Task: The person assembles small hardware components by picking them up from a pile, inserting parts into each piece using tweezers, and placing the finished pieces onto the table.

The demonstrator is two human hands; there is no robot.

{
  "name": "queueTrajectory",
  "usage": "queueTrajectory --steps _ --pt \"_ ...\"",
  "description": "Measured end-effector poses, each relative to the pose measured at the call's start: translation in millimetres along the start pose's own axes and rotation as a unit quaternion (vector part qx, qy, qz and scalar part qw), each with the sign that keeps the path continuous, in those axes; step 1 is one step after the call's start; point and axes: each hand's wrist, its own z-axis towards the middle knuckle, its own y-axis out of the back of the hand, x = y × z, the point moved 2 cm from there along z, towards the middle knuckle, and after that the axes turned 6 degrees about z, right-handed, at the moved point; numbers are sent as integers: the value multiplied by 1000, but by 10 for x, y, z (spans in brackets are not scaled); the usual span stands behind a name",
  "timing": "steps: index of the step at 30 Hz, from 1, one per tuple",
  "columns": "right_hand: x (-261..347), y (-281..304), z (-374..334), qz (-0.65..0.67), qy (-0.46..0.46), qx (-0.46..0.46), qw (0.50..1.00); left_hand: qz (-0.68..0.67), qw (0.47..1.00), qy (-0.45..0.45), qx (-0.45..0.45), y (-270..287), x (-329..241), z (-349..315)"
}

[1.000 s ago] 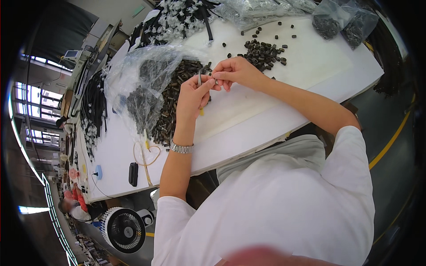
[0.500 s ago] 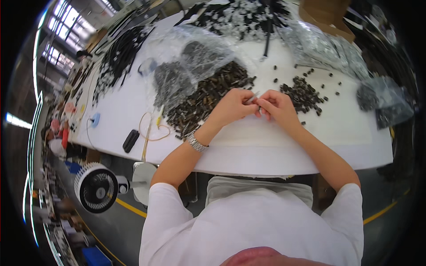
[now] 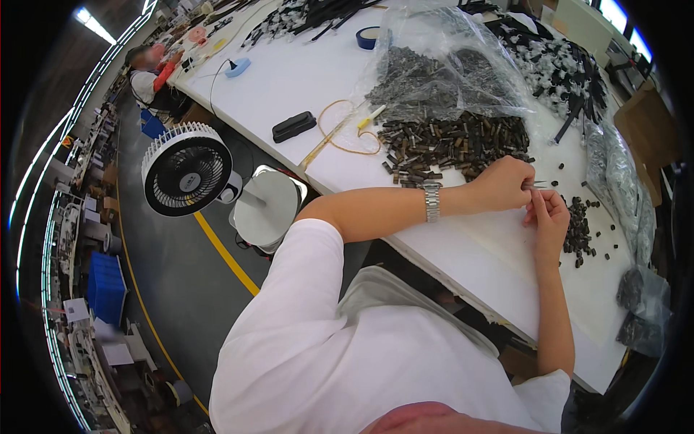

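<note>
Over the white table (image 3: 463, 253), my two hands meet at the fingertips. My left hand (image 3: 504, 184), a metal-band watch (image 3: 431, 202) on its wrist, is closed on a thin pointed grey tool (image 3: 538, 184); most of it is hidden by the fingers. Just below it, my right hand (image 3: 549, 215) has thumb and fingers pinched together, and whatever sits in the pinch is too small to make out. A heap of short dark brown tube-like pieces (image 3: 455, 145) lies beyond my left hand. Beside my right hand is a smaller pile of short dark pieces (image 3: 576, 233).
Clear plastic bags (image 3: 463, 65) partly cover the large heap. A yellow-and-white pen-like tool (image 3: 371, 116), a black case (image 3: 293, 127) and a blue tape roll (image 3: 368, 37) lie on the table. A fan (image 3: 189, 173) stands left of the table; farther off sits another person (image 3: 148, 83).
The whole view has swung toward the left, so the table and hands appear farther right. My hands stay together, with the thin tool still in the left one.
</note>
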Motion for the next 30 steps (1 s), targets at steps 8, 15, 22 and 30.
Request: queueTrajectory --steps 8,15,22,30 --pt "30 -68 -34 -84 16 -38 996 34 998 -6 -49 -31 4 -38" --pt "-73 -57 -58 79 -33 -24 996 15 998 -17 -61 63 -50 -51" --pt "-19 -107 -81 139 -51 -38 988 54 998 -39 -8 141 -138 0" --pt "-73 -61 -39 225 -88 16 970 96 995 -31 21 101 -245 -20"
